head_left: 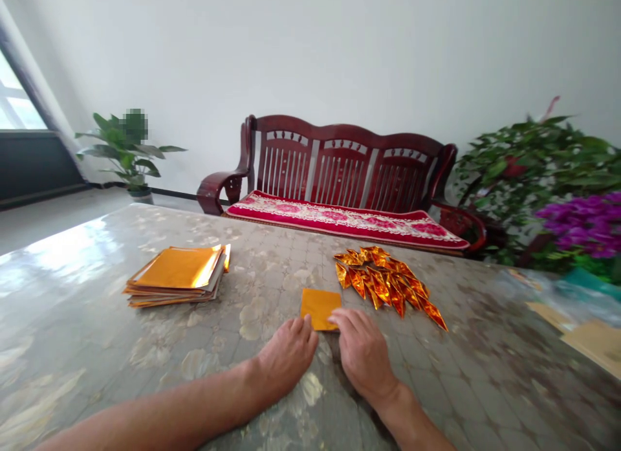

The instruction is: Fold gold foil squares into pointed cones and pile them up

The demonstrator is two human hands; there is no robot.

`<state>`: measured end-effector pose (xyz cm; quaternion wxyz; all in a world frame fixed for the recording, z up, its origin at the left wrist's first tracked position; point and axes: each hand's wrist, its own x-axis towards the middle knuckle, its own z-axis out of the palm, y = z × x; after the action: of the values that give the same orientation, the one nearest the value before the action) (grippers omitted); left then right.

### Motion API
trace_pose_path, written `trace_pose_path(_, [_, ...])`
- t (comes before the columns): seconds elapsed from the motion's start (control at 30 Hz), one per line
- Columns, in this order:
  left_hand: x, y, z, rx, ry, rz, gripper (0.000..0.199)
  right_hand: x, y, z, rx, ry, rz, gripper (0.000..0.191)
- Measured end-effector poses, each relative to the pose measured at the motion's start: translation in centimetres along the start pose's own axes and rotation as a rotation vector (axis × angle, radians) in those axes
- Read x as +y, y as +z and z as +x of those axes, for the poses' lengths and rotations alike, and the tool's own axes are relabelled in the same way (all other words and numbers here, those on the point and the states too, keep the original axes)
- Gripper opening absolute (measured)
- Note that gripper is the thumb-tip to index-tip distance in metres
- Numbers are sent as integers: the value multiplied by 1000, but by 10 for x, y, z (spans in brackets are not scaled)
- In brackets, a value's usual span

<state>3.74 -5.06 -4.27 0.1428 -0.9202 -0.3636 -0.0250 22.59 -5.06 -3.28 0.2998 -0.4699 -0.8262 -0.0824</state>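
Note:
A small square of gold foil paper [321,305] lies on the patterned tabletop before me. My left hand [290,349] is closed with curled fingers at its lower left corner, the thumb and fingertips against the edge. My right hand [365,352] grips the right side near the lower corner, its fingers over the paper and the thumb mostly hidden. To the left sits a stack of gold foil sheets [177,270], its edges uneven. Right of the square, several folded gold foil pieces [388,279] with pointed ends lie in overlapping rows.
The table [204,334] has a glossy floral cover. Clear plastic bags and brown paper [592,344] lie at its right edge. Behind it stands a dark wooden bench [339,131] with a red patterned runner [349,218]. Potted plants [130,153] and purple flowers [582,221] flank it.

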Motion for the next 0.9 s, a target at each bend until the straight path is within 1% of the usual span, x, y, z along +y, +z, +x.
trace_pose_path(0.1, [-1,-1,0,4,11,10,27,-1,4,-1,-158,-64,18,39])
trace_pose_path(0.17, [-2,-1,-1,4,7,5,27,-1,6,-5,-262,-75,8,40])
trace_pose_path(0.2, [-3,-1,-2,4,0,-1,27,0,6,-7,-295,-67,-2,41])
trace_pose_path(0.27, [-4,-1,-5,5,-22,-13,28,2,5,-11,-320,-44,-38,43])
trace_pose_path(0.37, [-4,-1,-8,-12,-74,-48,29,9,1,-14,-296,4,-115,37])
trace_pose_path(0.43, [-5,-2,-9,-25,-122,-108,25,12,-2,-13,-263,33,-154,29])
trace_pose_path(0.53, [-8,-2,-4,-24,-211,-213,16,12,-2,-7,-228,54,-197,18])
trace_pose_path(0.6, [-11,0,1,-20,-249,-244,13,9,-1,-3,-218,66,-232,13])
trace_pose_path(0.73, [-21,5,8,8,-249,-253,13,10,5,1,-173,113,-222,14])
trace_pose_path(0.83, [-29,7,7,47,-220,-296,16,20,12,1,-114,137,-192,16])
trace_pose_path(0.9, [-32,7,4,75,-204,-341,19,28,17,1,-61,157,-178,15])
